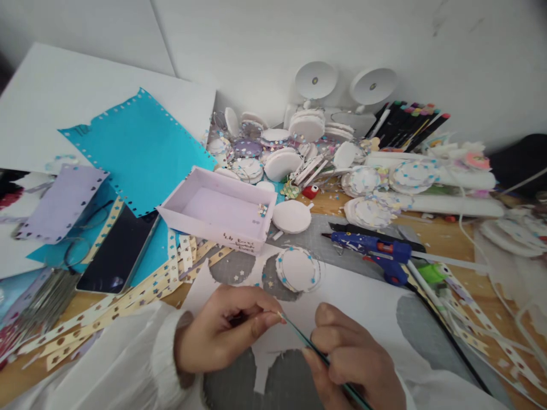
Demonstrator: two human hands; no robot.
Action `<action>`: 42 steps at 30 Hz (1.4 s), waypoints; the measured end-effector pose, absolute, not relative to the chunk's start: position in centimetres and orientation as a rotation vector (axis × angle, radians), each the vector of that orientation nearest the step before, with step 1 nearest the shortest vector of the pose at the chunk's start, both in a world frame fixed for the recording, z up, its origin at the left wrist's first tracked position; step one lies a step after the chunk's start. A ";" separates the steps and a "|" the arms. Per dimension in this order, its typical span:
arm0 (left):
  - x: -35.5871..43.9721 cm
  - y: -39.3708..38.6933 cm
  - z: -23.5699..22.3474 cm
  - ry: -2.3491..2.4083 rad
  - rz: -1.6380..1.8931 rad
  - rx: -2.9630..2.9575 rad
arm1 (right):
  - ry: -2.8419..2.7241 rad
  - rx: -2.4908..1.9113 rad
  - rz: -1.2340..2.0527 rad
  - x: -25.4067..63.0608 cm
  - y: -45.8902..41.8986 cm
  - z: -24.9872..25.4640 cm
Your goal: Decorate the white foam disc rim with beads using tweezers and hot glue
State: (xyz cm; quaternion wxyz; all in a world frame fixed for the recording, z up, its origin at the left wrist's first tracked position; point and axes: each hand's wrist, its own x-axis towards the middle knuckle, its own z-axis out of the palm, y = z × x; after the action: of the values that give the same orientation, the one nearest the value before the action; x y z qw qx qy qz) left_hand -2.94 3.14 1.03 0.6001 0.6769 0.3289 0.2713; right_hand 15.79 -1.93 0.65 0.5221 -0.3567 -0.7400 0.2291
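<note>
My right hand (352, 356) is closed around a thin teal pencil-shaped tool (307, 339), its tip pointing up and left. At that tip, the thumb and forefinger of my left hand (231, 327) are pinched together on a tiny pale piece (280, 314), too small to make out clearly. Just beyond my fingers lies a round white paper disc (298, 269) edged with small blue shapes. Beneath both hands is a white sheet (342, 302) with round holes cut out, lying on a grey mat (260, 393). A few tiny white stars (239, 276) sit in one hole.
Ahead stands an open lilac box (213, 199). A blue glue gun (371, 247) lies right, its black cord running forward. Left are a phone (117, 250), punched paper strips (141, 296) and a blue sheet (141, 148). Stacked white discs (284, 164) crowd the back beside markers (405, 125).
</note>
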 end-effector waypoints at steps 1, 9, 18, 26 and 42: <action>-2.9 3.2 1.0 0.784 0.634 1.562 | -1.768 -0.874 0.524 15.8 -2.0 0.6; -2.4 2.9 1.4 0.708 0.553 1.461 | -2.100 -0.666 -0.057 16.3 -0.8 0.1; -2.4 2.7 0.6 0.790 0.462 1.267 | -2.393 -0.569 -0.171 15.8 0.4 1.5; -2.3 3.0 1.2 0.814 0.528 1.146 | -1.872 -1.438 0.033 23.7 -3.3 0.8; -2.4 3.0 1.0 0.793 0.569 1.196 | -1.726 -1.907 -0.182 27.4 1.8 -1.9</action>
State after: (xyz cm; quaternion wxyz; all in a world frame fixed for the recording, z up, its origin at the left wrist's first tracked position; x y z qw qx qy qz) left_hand -2.37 3.01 0.99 0.7167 0.5403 0.3581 0.2571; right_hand 27.43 1.84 -1.88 0.2776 -0.7104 -0.6431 -0.0679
